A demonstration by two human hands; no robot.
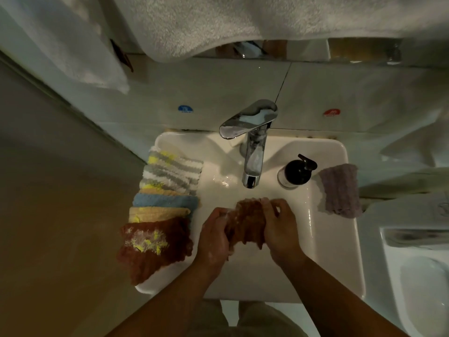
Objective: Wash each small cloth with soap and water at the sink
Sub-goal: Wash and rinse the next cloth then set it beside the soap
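Observation:
A brown cloth is bunched between both hands over the white sink, just in front of the chrome faucet. My left hand grips its left side and shows soap suds on the fingers. My right hand grips its right side with curled fingers. On the sink's left rim lies a row of cloths: a striped grey, white and yellow one, a blue one, a pale yellow one and a brown one with a yellow patch. A purple cloth lies on the right rim.
A black soap pump bottle stands right of the faucet. White towels hang above, across the mirror. Blue and red stickers mark the wall tiles. A white toilet stands at the right.

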